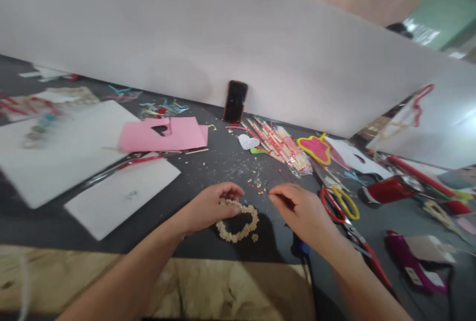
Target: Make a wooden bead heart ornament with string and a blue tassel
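Observation:
A ring of small beige, knobbly pieces [235,237] lies at the front of the dark table. My left hand [215,205] is closed on its upper left part, thumb and fingers pinching the rim. To the right, my right hand [299,209] has thumb and forefinger pinched together just above the table, apart from the ring. Whatever is between those fingertips is too small to make out. A single beige cluster [255,237] lies beside the ring's lower right. Tiny crumbs [260,187] are scattered between and beyond the two hands.
A phone [235,101] leans against the white back panel. Pink foam sheets [178,134] and white sheets [122,197] lie left. Bundled sticks [282,145], yellow-and-red-handled scissors [340,204], a red cylinder [390,189] and a purple box [412,261] are right.

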`<move>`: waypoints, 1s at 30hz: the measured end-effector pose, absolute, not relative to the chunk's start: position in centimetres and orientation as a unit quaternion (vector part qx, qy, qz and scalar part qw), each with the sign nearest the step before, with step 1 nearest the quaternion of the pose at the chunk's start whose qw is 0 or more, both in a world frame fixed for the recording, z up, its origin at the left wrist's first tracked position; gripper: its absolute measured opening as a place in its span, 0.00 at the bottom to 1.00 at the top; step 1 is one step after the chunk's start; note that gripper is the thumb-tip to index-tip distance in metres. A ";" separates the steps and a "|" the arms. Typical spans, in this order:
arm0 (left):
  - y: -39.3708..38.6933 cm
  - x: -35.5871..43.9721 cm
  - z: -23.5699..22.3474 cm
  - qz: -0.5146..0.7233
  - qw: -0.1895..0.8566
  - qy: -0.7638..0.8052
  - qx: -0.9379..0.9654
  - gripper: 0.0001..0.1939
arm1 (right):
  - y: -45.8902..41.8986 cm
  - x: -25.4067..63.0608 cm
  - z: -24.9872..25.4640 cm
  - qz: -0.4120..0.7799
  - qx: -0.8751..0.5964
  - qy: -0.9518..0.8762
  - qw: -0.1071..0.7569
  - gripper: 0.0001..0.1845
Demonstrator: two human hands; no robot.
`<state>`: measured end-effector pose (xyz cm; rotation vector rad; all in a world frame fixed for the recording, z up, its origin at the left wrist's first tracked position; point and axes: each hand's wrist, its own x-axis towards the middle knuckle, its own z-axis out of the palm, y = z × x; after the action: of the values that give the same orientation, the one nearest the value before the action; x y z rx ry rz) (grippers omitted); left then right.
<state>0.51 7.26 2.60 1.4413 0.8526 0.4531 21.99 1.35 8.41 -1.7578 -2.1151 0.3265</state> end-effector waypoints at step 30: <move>7.4 0.6 2.1 0.224 0.755 0.366 0.495 0.14 | -2.2 16.0 5.7 -0.011 -0.533 -0.839 0.107 0.09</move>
<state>0.60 7.38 2.13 1.0799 0.7987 0.4885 16.04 -2.23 5.70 -1.5699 -2.4707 -0.0321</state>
